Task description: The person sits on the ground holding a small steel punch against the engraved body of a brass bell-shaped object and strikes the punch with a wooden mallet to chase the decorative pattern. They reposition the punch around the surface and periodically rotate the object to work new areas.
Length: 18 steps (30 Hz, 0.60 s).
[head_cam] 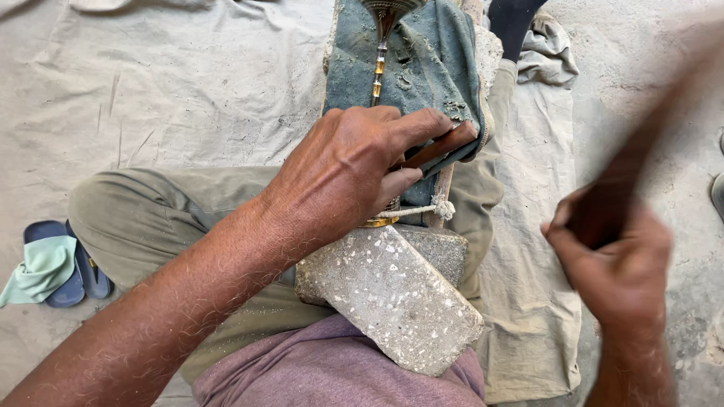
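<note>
The left hand presses a flat brown stick across the blue cloth on the board, its fingers closed on it, while the right hand, off to the side, grips a blurry brown handle pointing up.

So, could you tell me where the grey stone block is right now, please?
In the head view the grey stone block lies low in the middle, on the person's lap, just below the left hand and left of the raised right hand.
</note>
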Motion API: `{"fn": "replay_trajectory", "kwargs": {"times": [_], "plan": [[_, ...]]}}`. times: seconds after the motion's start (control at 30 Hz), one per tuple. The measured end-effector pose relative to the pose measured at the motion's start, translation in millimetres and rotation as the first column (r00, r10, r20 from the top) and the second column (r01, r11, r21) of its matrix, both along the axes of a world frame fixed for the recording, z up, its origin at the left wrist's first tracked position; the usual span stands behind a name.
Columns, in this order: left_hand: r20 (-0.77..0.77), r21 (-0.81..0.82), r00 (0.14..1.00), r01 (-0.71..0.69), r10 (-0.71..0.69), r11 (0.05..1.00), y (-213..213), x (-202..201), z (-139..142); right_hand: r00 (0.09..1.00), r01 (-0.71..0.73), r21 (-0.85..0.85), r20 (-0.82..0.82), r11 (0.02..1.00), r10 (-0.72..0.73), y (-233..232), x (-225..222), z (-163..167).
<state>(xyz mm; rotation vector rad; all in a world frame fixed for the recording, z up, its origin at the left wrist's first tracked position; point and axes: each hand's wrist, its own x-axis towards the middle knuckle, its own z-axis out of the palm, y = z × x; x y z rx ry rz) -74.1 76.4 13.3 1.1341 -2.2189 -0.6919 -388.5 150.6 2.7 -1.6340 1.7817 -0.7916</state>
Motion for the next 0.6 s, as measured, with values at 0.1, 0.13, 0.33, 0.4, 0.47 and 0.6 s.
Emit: {"fn": "replay_trajectory", "kwargs": {"times": [0.1,0.13,0.33,0.4,0.47,0.6], "plan": [[-0.037,0.085,0.999,-0.020,0.024,0.996,6.5,0.1,13.9,0.737,0.096,0.206,-0.672,0.974,0.069,2.2,-3.5,-9.2],[-0.187,0.055,0.981,-0.037,0.046,0.998,11.7,4.2,19.3,0.822,0.055,0.121,-0.569,0.991,0.023,3.4,-2.3,-17.6],[-0.318,0.070,0.934,-0.149,0.164,0.986,28.2,20.3,14.9,0.963,0.093,0.192,0.232,0.977,-0.137,13.1,1.1,-59.2],[-0.284,0.109,0.943,-0.150,0.176,0.983,25.5,16.3,2.8,0.960,0.110,0.185,0.234,0.977,-0.153,11.7,0.8,-54.2],[-0.237,0.160,0.953,-0.154,0.189,0.975,23.0,13.3,-5.5,0.958,0.190,0.238,0.165,0.952,-0.233,9.3,-0.2,-35.6],[-0.211,0.144,0.963,-0.138,0.167,0.980,20.1,8.0,-7.0,0.993,0.084,0.018,0.083,0.996,-0.085,2.9,5.4,6.0]]}}
